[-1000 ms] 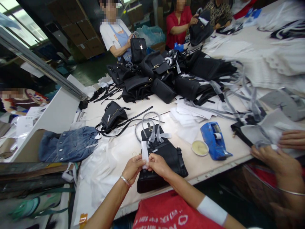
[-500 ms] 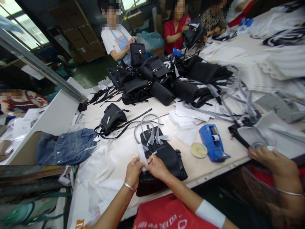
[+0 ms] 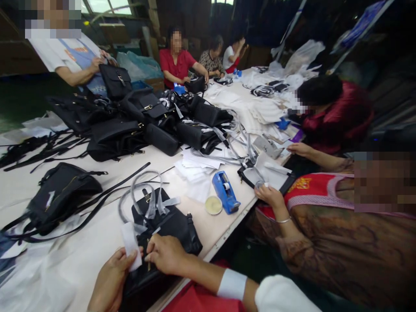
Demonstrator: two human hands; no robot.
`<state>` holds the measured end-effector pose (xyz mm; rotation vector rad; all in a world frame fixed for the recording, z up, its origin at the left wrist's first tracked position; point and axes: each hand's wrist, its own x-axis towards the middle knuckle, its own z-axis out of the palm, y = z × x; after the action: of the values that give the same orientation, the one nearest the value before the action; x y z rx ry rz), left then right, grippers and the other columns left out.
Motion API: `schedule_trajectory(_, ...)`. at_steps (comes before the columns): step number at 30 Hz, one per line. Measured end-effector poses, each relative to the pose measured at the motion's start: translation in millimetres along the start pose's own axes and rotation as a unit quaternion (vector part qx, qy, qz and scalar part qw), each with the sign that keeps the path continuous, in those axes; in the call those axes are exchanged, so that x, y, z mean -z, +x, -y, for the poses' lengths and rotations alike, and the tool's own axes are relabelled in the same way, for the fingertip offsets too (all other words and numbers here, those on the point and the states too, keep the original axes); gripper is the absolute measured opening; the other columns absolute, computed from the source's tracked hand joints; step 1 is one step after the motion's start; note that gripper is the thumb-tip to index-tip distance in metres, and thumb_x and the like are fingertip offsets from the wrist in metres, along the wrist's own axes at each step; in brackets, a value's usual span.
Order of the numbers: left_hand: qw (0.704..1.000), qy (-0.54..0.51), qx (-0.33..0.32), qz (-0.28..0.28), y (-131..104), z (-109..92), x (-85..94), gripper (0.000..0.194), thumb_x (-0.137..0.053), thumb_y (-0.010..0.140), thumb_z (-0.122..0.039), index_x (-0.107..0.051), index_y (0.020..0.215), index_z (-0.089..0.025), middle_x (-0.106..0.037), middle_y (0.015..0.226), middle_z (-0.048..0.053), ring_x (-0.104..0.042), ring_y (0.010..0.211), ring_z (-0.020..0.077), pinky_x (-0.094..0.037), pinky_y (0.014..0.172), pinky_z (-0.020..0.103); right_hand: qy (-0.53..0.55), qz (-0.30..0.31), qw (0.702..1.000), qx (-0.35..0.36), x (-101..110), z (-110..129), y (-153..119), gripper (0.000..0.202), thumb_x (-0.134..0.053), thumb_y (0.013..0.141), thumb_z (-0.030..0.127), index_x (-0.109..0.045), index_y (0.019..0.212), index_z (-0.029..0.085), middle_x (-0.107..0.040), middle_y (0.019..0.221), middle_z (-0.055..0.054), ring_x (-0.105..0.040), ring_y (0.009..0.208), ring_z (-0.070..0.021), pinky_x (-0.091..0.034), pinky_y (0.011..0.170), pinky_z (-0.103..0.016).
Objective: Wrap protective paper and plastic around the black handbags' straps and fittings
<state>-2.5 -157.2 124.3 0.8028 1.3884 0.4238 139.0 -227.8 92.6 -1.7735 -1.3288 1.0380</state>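
A black backpack lies on the table before me, its looped handles wrapped in clear plastic. My left hand pinches a white paper strip between thumb and fingers, over the bag's near left side. Against the bag's front, just right of the strip, my right hand has its fingertips closed together. Small gold-coloured metal shows by those fingertips; what they hold is too small to make out.
A blue tape dispenser and a round yellowish disc sit right of the bag. Another black bag with long straps lies left. Behind is a heap of black bags. A co-worker's hand touches a bag at right.
The view has swung to the right, bringing more co-workers in. My right hand has come off the white strip, which my left hand still holds.
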Motion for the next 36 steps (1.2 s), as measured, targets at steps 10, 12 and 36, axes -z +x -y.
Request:
schedule_trajectory(10,0.997,0.068,-0.012,0.021,-10.2,-7.0,-11.2,0.027,-0.071,0.064,-0.027,-0.064,0.088,-0.018,-0.072,0.079,0.001,-0.067,0.076,0.0209,-0.053,0.067,0.027,-0.149,-0.336,0.898,-0.242,238.5,-151.0,-77.4,0.019,-0.047,0.083,0.034,-0.058,0.088,0.019,-0.064,0.083,-0.006,-0.059,0.079,-0.0202,-0.042,0.067,-0.029)
schedule_trajectory(12,0.996,0.075,-0.006,0.037,-9.9,-6.4,-12.6,0.030,-0.071,0.065,-0.029,-0.063,0.091,-0.019,-0.072,0.083,0.001,-0.068,0.077,0.0205,-0.053,0.069,0.027,-0.146,-0.305,0.913,-0.227,269.4,-173.2,-87.8,0.015,-0.048,0.082,0.030,-0.060,0.082,0.021,-0.064,0.082,-0.007,-0.058,0.086,-0.0217,-0.043,0.070,-0.030)
schedule_trajectory(36,0.993,0.117,-0.020,0.003,-2.9,5.3,-12.2,0.034,-0.070,0.069,-0.036,-0.059,0.097,-0.020,-0.072,0.083,-0.002,-0.066,0.079,0.0146,-0.049,0.070,0.019,0.176,-0.314,0.892,-0.273,201.0,-193.8,-97.7,0.030,-0.056,0.070,0.048,-0.053,0.067,0.018,-0.055,0.057,0.002,-0.046,0.047,-0.0094,-0.036,0.045,-0.021)
